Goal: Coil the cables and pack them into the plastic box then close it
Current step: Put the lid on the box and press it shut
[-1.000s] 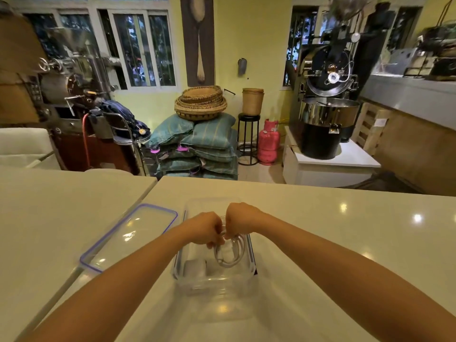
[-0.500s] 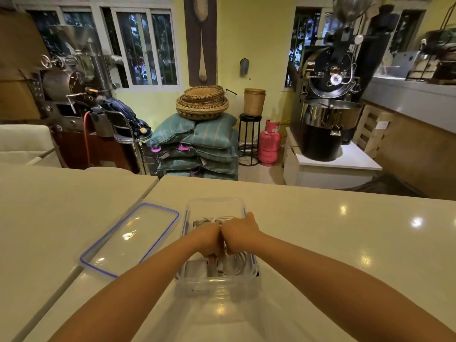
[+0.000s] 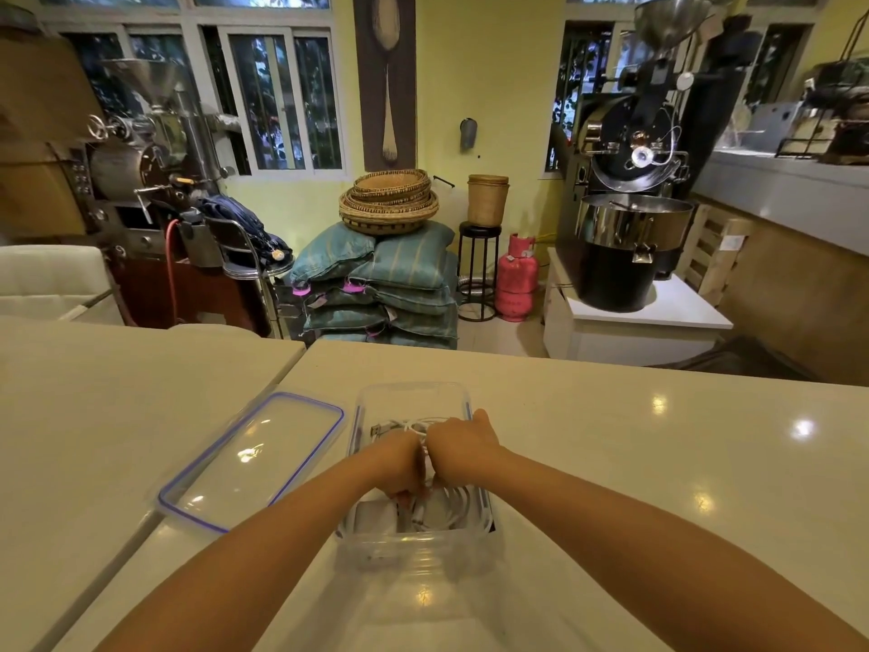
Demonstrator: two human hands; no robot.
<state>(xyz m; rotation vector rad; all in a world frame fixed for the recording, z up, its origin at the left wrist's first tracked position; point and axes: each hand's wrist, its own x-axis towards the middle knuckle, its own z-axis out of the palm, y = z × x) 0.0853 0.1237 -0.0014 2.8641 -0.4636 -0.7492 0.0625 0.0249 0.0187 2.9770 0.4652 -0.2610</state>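
Clear plastic box (image 3: 414,550), uncovered. My left hand (image 3: 399,461) and right hand (image 3: 458,447), knuckles touching, both grip the white cable (image 3: 455,509) inside. Lid (image 3: 254,463) lies at box's nine o'clock.

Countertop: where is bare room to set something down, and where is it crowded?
Free: counter right of the plastic box, and the left counter beyond the lid. Crowded: the box, where left hand and right hand hold the white cable.

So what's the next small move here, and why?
Probably tuck the white cable down flat and let go. Both the left hand and right hand grip it in the clear plastic box, its USB plug juts out beyond the left hand, and the lid lies on the counter beside the box.
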